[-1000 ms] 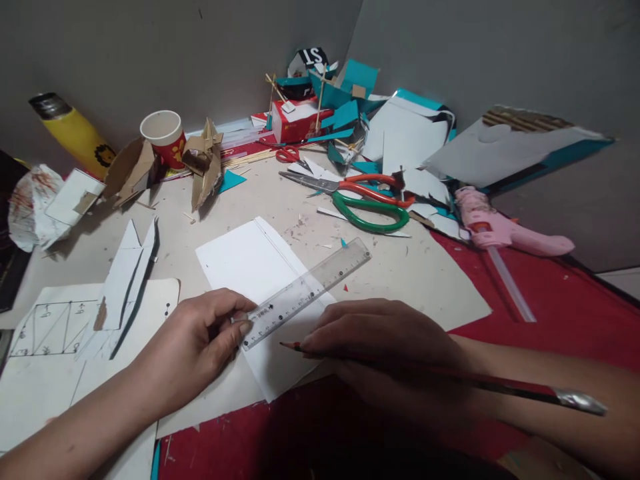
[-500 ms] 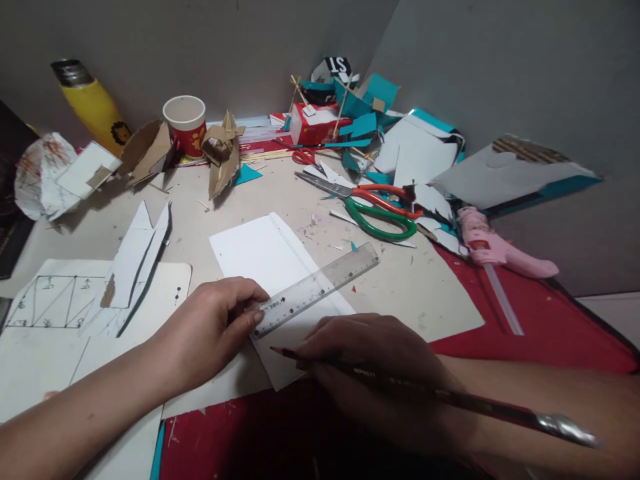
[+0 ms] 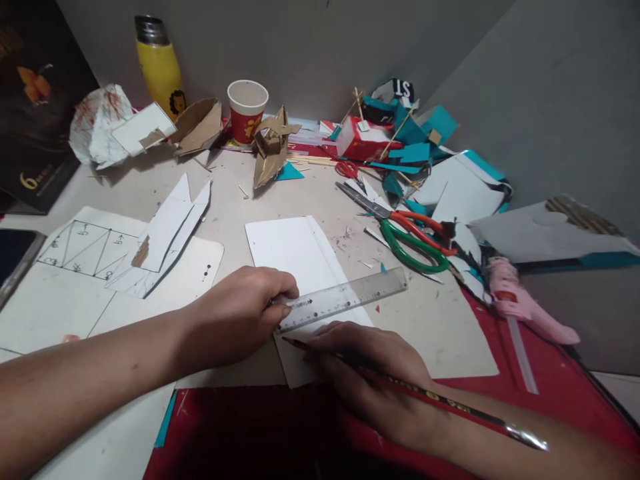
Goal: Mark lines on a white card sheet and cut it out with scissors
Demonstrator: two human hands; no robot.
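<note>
A clear plastic ruler (image 3: 345, 298) lies slantwise across a white sheet of card (image 3: 295, 250), its right end reaching past the card's edge. My left hand (image 3: 250, 310) pinches the ruler's left end between thumb and fingers. Just below the ruler, my right hand (image 3: 373, 377) is closed round a dark red pencil (image 3: 445, 400). The pencil's sharpened tip points left, close to the ruler's zero end and over the card; whether it touches the card I cannot tell. A thin line runs along the card's right side.
Scissors (image 3: 400, 230) with green and orange handles lie beyond the ruler. A pink glue gun (image 3: 520, 300) rests at the right. Left are cut white card pieces (image 3: 167, 230) on a notebook (image 3: 45, 307). Behind stand a paper cup (image 3: 246, 117), yellow bottle (image 3: 159, 70) and cardboard boat (image 3: 270, 150).
The view has swung left, so things appear farther right. The ruler lies at a flatter angle across the card. Both hands keep their holds, with the pencil tip nearer the ruler's left end.
</note>
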